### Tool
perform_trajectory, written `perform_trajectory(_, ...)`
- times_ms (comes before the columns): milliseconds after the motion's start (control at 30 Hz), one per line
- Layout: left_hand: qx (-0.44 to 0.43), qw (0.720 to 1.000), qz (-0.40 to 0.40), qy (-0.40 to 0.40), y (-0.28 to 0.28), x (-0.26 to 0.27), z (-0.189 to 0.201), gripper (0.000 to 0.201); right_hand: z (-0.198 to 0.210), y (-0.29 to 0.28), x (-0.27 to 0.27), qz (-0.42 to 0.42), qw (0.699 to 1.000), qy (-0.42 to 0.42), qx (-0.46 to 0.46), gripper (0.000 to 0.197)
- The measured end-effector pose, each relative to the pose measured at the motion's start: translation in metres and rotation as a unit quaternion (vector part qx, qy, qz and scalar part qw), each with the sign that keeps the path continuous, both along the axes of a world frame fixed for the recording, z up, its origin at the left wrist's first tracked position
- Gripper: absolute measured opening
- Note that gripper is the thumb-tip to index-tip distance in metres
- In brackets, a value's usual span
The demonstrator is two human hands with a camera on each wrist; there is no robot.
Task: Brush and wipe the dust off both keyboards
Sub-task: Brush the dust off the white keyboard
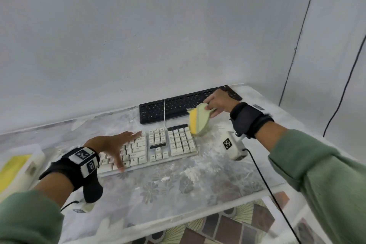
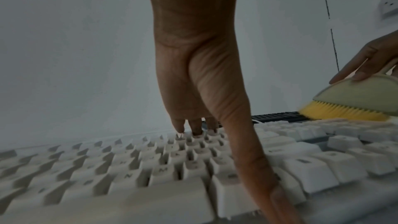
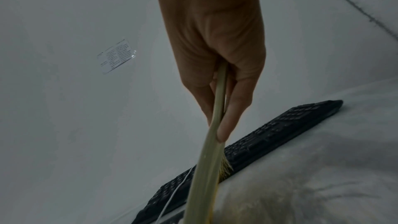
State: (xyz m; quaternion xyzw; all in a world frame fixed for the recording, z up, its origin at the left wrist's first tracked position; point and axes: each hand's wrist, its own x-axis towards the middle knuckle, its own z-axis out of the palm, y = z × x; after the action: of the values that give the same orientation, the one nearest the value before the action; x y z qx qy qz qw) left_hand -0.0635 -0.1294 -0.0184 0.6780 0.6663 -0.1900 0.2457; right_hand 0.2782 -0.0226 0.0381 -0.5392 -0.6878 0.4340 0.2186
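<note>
A dust-streaked table (image 1: 178,188) with a floral-patterned covering fills the lower half of the head view, with a white keyboard (image 1: 158,148) at centre and a black keyboard (image 1: 178,107) behind it against the wall. On the white keyboard's keycaps only the letters "N" and "M" can be read, in the left wrist view; other legends are blurred. A printed sheet (image 3: 116,55) on the wall, left of centre in the right wrist view, is too small to read. The left hand (image 1: 116,144), fingers spread and straight, presses on the middle of the white keyboard, thumb at its near edge. The right hand (image 1: 217,103), at centre right, pinches the pale green handle of a yellow-bristled dusting brush (image 1: 198,123) between thumb and fingers; the brush head sits at the white keyboard's right end, over the number pad. Black-and-white square markers show on both wrist units. A white cable (image 1: 164,113) crosses the black keyboard.
</note>
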Motion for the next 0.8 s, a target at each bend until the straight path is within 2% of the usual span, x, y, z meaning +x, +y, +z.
perform_trajectory(100,-0.003,1.0,0.006,0.014,0.003,0.001,0.0,0.146,-0.002,-0.006,-0.001,0.019,1.0,-0.007,-0.02,0.033)
perform_trajectory(333,0.0,0.999,0.003,0.032,0.005,0.003,-0.004,0.142,0.004,-0.025,0.008,0.135,0.984,-0.102,-0.053,0.035)
perform_trajectory(433,0.0,0.999,0.007,0.036,0.005,0.006,-0.004,0.141,0.014,-0.021,0.009,0.105,0.988,-0.103,-0.035,0.029)
perform_trajectory(567,-0.002,0.999,0.01,0.04,0.004,0.008,-0.004,0.141,0.006,-0.025,0.002,0.058,0.993,-0.098,0.02,0.031)
perform_trajectory(733,0.001,0.999,0.011,0.042,0.001,0.008,-0.001,0.143,-0.004,-0.042,-0.002,0.113,0.981,-0.159,-0.017,0.027)
perform_trajectory(800,0.002,0.999,0.015,0.043,0.001,0.01,-0.001,0.143,0.002,-0.039,0.003,0.121,0.981,-0.153,-0.022,0.026)
